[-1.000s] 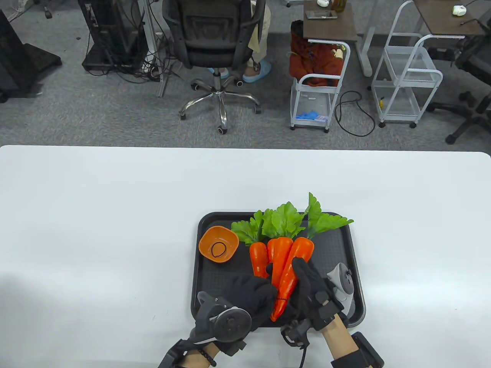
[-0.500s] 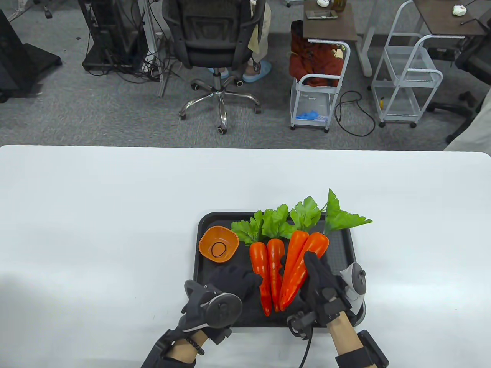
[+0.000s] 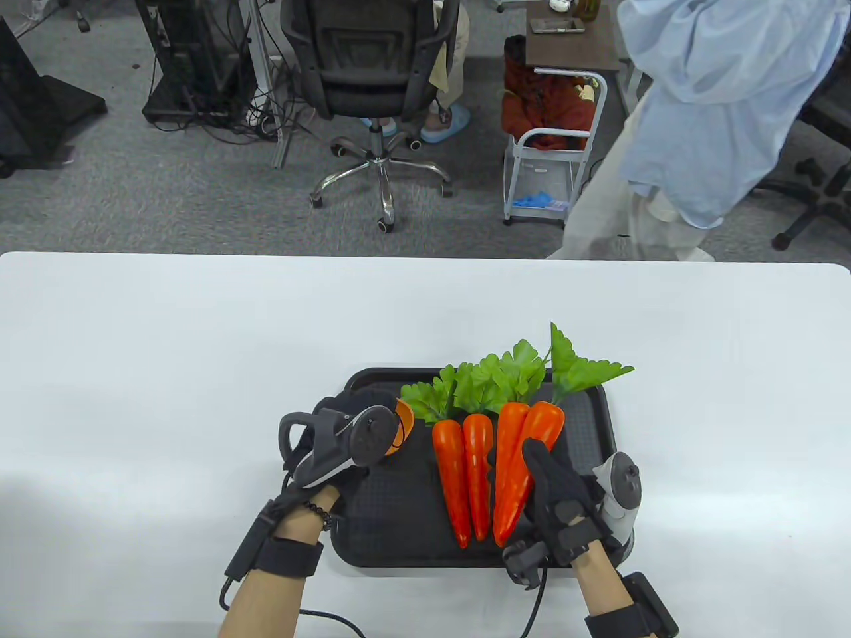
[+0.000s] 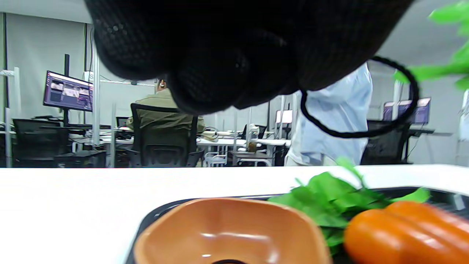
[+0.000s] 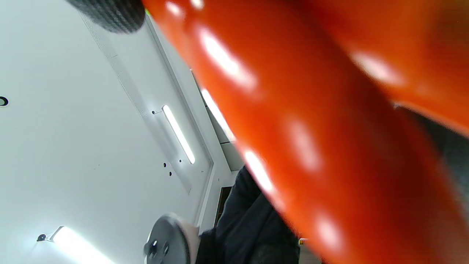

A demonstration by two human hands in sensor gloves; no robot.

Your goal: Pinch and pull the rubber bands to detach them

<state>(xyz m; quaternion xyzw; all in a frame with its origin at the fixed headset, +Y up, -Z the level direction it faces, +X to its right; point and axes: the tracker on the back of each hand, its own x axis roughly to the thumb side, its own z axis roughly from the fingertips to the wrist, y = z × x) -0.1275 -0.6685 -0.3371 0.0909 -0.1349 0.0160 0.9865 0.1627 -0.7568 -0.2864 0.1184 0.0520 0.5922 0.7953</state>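
The left hand's fingers (image 4: 227, 55) pinch a thin black rubber band (image 4: 366, 106) hanging above the orange plastic bowl (image 4: 231, 231), while the right hand (image 3: 555, 495) grips two glossy orange toy carrots (image 3: 522, 458) over the black tray (image 3: 399, 531).

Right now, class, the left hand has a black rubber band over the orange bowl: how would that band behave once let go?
The rubber band droops in a slack loop from the left hand, so it is probably floppy and very light. It would likely drop limply into the orange bowl rather than roll.
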